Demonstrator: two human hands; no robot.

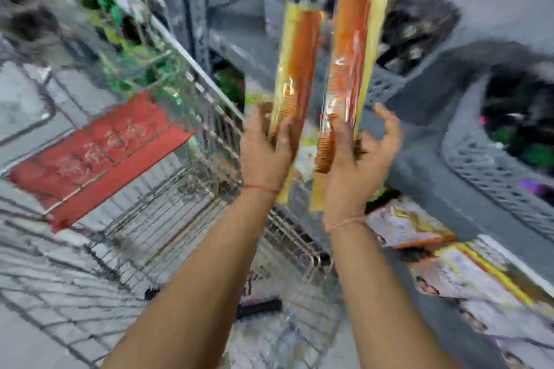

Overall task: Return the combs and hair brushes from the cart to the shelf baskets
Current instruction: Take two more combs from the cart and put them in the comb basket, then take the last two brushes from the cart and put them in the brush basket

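One packaged orange comb (295, 68) is gripped near its lower end by the left hand (265, 152); a second comb (353, 53) by the right hand (356, 158). Both are held upright above the wire cart (168, 218), evidently for transfer to the grey shelf baskets (479, 164).

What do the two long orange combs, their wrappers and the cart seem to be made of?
Left comb and right comb: probably plastic, uniform orange; blur hides details. Wrappers: thin clear film with yellow edges, glossy glints. Cart: metal wire, silvery grid. Left hand and right hand each hold one comb.
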